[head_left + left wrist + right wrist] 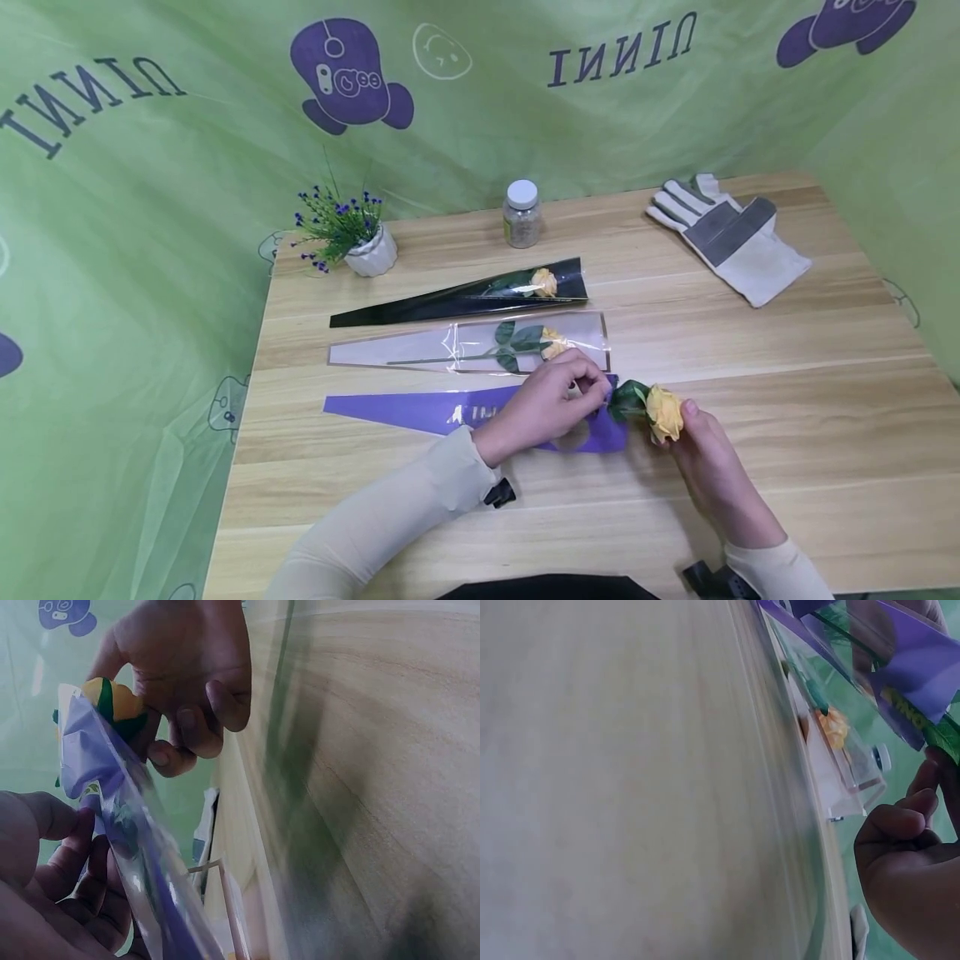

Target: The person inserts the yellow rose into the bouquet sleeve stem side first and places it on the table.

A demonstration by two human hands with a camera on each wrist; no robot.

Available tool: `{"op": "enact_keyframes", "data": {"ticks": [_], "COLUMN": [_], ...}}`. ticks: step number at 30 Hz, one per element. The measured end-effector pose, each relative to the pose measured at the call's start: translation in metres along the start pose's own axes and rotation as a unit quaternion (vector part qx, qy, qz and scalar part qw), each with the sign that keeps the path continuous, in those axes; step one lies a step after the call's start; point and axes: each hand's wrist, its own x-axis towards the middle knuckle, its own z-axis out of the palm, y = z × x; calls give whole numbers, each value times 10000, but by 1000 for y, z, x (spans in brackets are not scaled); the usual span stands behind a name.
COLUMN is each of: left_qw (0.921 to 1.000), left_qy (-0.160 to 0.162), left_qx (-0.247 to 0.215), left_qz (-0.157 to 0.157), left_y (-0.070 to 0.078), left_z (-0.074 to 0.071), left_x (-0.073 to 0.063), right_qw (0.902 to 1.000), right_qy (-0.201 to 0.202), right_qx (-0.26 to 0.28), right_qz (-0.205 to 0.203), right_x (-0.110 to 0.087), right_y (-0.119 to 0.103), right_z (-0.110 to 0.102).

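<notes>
In the head view a yellow artificial rose [665, 412] with green leaves [628, 399] is at the mouth of a purple flower sleeve [397, 407]. My right hand [712, 471] holds the bloom between thumb and fingers. With thumb and fingertips, my left hand [558, 398] pinches the sleeve near its wide end. The left wrist view shows the bloom [120, 705] sticking out past the sleeve's clear and purple edges, raised off the table. Inside the sleeve [922, 660], the stem shows through its clear side in the right wrist view.
Beyond the purple sleeve lie a clear-fronted sleeve [420, 352] and a black sleeve [420, 306], each with a yellow rose inside. Along the back of the wooden table [840, 450] stand a potted plant [372, 254], a white-capped jar [522, 218] and a pair of work gloves [738, 242].
</notes>
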Motion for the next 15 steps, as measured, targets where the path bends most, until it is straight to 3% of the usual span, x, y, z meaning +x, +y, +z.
{"op": "enact_keyframes", "data": {"ticks": [5, 15], "left_qw": [10000, 9994], "left_qy": [16, 198], "left_qx": [19, -72], "left_qz": [-46, -262], "left_y": [2, 2], "left_z": [-1, -4], "left_x": [1, 2], "right_qw": [9990, 9927], "right_qy": [-154, -195], "right_qx": [-410, 335], "right_qz": [-70, -1142], "right_x": [1, 2], "right_y": [-1, 1], "right_z": [-3, -10]}}
